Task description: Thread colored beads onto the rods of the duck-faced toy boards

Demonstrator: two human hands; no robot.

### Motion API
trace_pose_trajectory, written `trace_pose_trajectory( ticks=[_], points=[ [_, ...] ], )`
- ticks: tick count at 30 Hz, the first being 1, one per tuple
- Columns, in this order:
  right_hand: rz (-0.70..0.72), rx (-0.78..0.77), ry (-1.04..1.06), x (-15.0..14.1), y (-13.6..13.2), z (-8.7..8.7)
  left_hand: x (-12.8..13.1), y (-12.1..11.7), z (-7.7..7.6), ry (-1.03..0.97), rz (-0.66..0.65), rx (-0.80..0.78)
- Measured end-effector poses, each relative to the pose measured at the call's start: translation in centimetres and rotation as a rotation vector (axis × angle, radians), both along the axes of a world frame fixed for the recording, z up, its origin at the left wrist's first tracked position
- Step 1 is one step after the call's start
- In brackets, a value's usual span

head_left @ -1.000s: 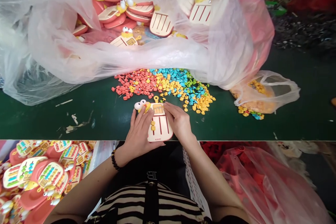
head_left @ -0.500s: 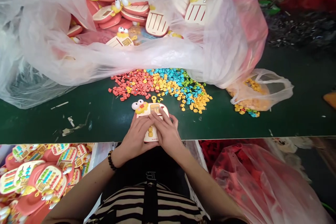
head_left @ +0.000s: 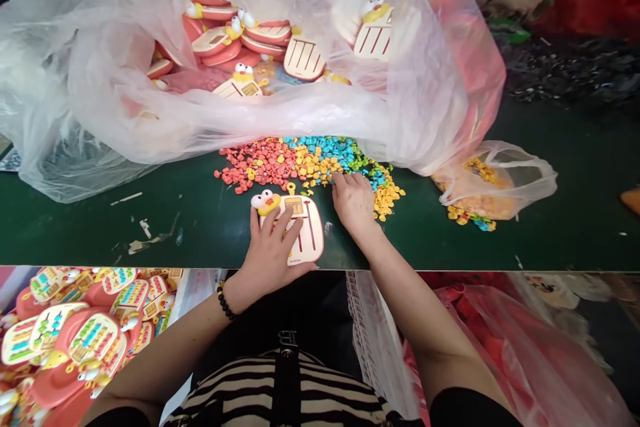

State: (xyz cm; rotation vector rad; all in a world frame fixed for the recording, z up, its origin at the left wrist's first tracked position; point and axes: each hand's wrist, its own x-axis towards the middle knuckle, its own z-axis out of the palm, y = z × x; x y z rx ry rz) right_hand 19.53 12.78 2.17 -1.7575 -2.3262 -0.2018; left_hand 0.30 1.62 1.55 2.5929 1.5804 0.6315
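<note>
On the table's near edge lies a cream toy board with dark red slots, a small picture panel and a yellow duck-like head with bulging white eyes. My left hand holds it, fingers spread over its left part and thumb along the near edge; the fingers hide some of the slots. A few yellow pieces show under them. Farther right, my right hand reaches into the pile of small plastic pieces, coloured red, yellow, blue and green. Its fingers are bent down among yellow and blue ones; what they pinch is hidden.
Behind the pile, a large clear plastic bag holds more boards. A smaller bag of yellow pieces sits to the right. Boards fitted with coloured pieces fill a container below left. Red items in plastic lie below right. Another person's arm shows at upper right.
My right hand has left the board and moved right and away from me to the pile. My left hand stays on the board, its fingers now more spread.
</note>
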Motion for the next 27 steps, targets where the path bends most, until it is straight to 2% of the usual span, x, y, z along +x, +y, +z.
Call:
trace_pose_trajectory(
  ticks=[4, 8, 11, 13, 15, 18, 22, 27],
  points=[
    [0.020, 0.033, 0.021, 0.1, 0.0, -0.3, -0.2, 0.1, -0.8, -0.066, -0.042, 0.051],
    [-0.006, -0.017, 0.079, 0.1, 0.4, -0.2, -0.5, 0.0, -1.0, -0.112, -0.035, 0.041],
    [-0.026, 0.003, 0.240, -0.1, -0.2, 0.6, -0.3, -0.1, -1.0, -0.120, -0.022, 0.035],
    [0.028, 0.018, 0.400, -0.5, -1.1, 1.1, -0.2, -0.2, -1.1, -0.118, -0.010, 0.015],
    [0.151, -0.018, 0.490, -1.3, -2.4, 1.2, 0.0, -0.2, -1.2, -0.112, 0.008, -0.009],
    [0.259, -0.030, 0.454, -2.7, -3.9, 0.4, 0.0, -0.2, -1.3, -0.094, 0.026, -0.034],
    [0.171, 0.037, 0.343, -3.3, -4.7, -0.6, 0.0, -0.3, -1.2, -0.085, 0.025, -0.047],
    [0.196, -0.032, 0.338, -2.8, -6.7, -0.6, 0.1, -0.2, -1.1, -0.112, 0.037, -0.039]
  ],
)
